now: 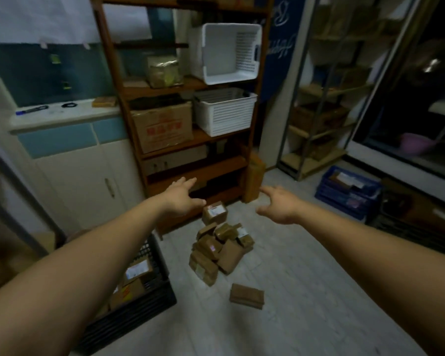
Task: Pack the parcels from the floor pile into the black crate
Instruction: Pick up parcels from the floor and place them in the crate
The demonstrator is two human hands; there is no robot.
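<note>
Head view shows both hands empty, fingers spread: left hand (183,199) and right hand (280,204) reach out above the pile (221,247), which sits mid-floor (306,291) near the shelf (198,173) foot. The crate (129,322), part filled, stands just left of it; one flat parcel (246,296) lies apart. Risk, I judge: grabbing a low parcel could topple the loose stack and scatter it

Parcels (216,250) were matt brown cardboard, paper labels. Crate (139,314) was black plastic, latticed. Shelf (203,168) was brown wood, faint sheen. Baskets (225,114) were smooth white plastic. Floor (306,278) looked pale, matt, wood-grained.
</note>
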